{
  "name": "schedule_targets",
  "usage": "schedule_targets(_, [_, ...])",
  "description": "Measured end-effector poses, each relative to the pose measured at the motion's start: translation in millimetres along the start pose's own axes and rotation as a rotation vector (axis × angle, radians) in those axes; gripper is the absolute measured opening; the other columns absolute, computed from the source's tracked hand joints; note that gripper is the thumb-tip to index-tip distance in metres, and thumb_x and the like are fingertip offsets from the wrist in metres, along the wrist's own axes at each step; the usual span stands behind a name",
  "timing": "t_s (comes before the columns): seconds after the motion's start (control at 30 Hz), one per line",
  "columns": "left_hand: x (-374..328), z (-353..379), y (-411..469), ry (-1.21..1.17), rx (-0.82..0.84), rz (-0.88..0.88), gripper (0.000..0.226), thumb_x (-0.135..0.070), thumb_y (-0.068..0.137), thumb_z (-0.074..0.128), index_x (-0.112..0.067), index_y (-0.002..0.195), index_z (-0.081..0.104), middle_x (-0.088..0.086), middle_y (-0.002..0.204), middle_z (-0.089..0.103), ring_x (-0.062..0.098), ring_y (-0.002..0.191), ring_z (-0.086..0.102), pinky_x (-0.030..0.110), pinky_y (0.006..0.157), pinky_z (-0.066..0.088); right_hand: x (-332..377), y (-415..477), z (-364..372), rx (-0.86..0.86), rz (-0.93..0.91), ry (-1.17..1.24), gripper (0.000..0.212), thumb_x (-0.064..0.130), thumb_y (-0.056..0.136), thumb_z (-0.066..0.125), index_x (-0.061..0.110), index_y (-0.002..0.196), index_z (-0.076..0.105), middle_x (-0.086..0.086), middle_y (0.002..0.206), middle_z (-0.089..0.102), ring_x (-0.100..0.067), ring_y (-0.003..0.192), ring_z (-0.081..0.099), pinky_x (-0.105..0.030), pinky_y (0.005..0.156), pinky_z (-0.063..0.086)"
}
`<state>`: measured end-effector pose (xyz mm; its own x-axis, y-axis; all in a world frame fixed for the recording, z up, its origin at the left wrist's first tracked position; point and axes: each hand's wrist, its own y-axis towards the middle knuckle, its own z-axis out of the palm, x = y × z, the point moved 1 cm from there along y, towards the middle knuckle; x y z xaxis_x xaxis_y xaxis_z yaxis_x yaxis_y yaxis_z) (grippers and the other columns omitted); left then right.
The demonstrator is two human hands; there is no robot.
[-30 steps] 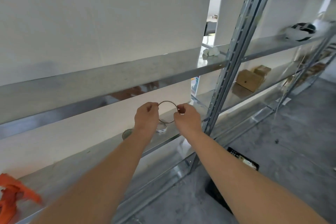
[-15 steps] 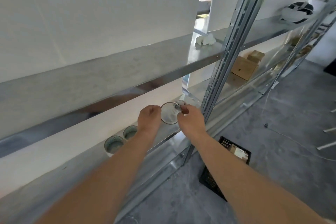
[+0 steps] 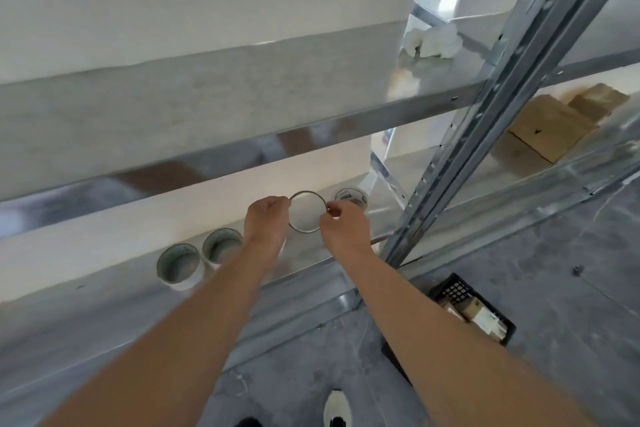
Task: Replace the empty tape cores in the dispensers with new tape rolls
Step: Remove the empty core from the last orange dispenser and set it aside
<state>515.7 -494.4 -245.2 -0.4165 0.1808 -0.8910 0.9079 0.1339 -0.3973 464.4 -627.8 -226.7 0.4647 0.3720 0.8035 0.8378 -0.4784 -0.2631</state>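
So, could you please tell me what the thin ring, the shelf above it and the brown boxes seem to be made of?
Ring: a thin, dull grey-brown band, probably card or plastic; the look leaves it open.
Shelf: sheet metal, likely galvanised steel, with a mottled grey sheen and a mirror-like front edge.
Boxes: cardboard, matte brown with flat faces.
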Motion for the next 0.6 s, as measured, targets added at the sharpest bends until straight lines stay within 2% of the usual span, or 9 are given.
schedule_targets(0.07, [3, 6, 3, -0.03, -0.04, -0.046, 0.032, -0.032, 0.071, 0.054, -0.003, 0.077, 0.066, 0.019, 0.079, 0.07, 0.025, 0.076, 0.061, 0.049, 0.075, 0.059, -6, 14, 4, 0.027, -0.012, -0.002, 0.031, 0.011, 0.092, 0.058, 0.009, 0.12, 0.072, -0.006, 0.112, 0.074, -0.026, 0.106, 0.066, -0.03, 0.09, 0.048])
schedule_targets(0.1, [5, 8, 6, -0.045, -0.052, -0.062, 0.027, -0.031, 0.072, 0.054, -0.008, 0.074, 0.066, 0.015, 0.077, 0.069, 0.025, 0.076, 0.062, 0.047, 0.073, 0.058, -8, 19, 5, 0.042, -0.012, -0.003, 0.032, 0.011, 0.093, 0.058, 0.01, 0.122, 0.072, -0.005, 0.114, 0.073, -0.024, 0.105, 0.065, -0.027, 0.089, 0.046])
schedule_targets(0.2, [17, 12, 22, -0.047, -0.077, -0.087, 0.02, -0.034, 0.075, 0.058, -0.018, 0.069, 0.069, 0.016, 0.08, 0.074, 0.03, 0.08, 0.07, 0.059, 0.089, 0.061, -15, 34, 12, 0.073, -0.008, -0.015, 0.035, 0.011, 0.094, 0.057, 0.01, 0.127, 0.069, -0.006, 0.121, 0.072, -0.025, 0.111, 0.065, -0.031, 0.097, 0.047])
schedule_targets(0.3, [30, 17, 37, -0.01, -0.083, -0.105, 0.028, -0.038, 0.074, 0.06, -0.014, 0.075, 0.072, 0.017, 0.091, 0.079, 0.042, 0.097, 0.075, 0.061, 0.095, 0.059, -22, 47, 20, 0.079, 0.002, -0.036, 0.035, 0.01, 0.094, 0.056, 0.01, 0.126, 0.069, -0.008, 0.121, 0.073, -0.026, 0.113, 0.065, -0.033, 0.101, 0.048])
schedule_targets(0.37, [30, 20, 39, 0.019, -0.073, -0.107, 0.034, -0.039, 0.074, 0.059, -0.011, 0.083, 0.074, 0.017, 0.091, 0.078, 0.042, 0.091, 0.074, 0.061, 0.094, 0.059, -28, 54, 24, 0.075, 0.018, -0.038, 0.032, 0.008, 0.094, 0.055, 0.009, 0.122, 0.072, -0.008, 0.116, 0.074, -0.026, 0.109, 0.066, -0.03, 0.095, 0.048])
schedule_targets(0.47, [30, 22, 39, 0.074, -0.059, -0.117, 0.04, -0.04, 0.074, 0.056, -0.008, 0.088, 0.075, 0.018, 0.092, 0.078, 0.028, 0.078, 0.067, 0.061, 0.091, 0.059, -38, 58, 30, 0.078, 0.038, -0.073, 0.027, 0.008, 0.095, 0.053, 0.009, 0.111, 0.075, -0.01, 0.106, 0.075, -0.026, 0.096, 0.065, -0.028, 0.082, 0.046])
schedule_targets(0.53, [30, 23, 39, 0.13, -0.055, -0.113, 0.043, -0.04, 0.075, 0.054, -0.006, 0.09, 0.075, 0.019, 0.093, 0.078, 0.031, 0.081, 0.07, 0.058, 0.089, 0.06, -44, 60, 34, 0.081, 0.058, -0.076, 0.026, 0.009, 0.094, 0.054, 0.007, 0.109, 0.075, -0.011, 0.103, 0.076, -0.028, 0.096, 0.067, -0.03, 0.082, 0.049])
schedule_targets(0.6, [28, 25, 38, 0.233, -0.043, -0.082, 0.04, -0.038, 0.083, 0.054, -0.007, 0.091, 0.076, 0.016, 0.091, 0.078, 0.038, 0.09, 0.072, 0.051, 0.087, 0.058, -49, 60, 36, 0.074, 0.081, -0.048, 0.026, 0.008, 0.093, 0.055, 0.002, 0.111, 0.073, -0.015, 0.104, 0.075, -0.032, 0.1, 0.068, -0.038, 0.088, 0.053])
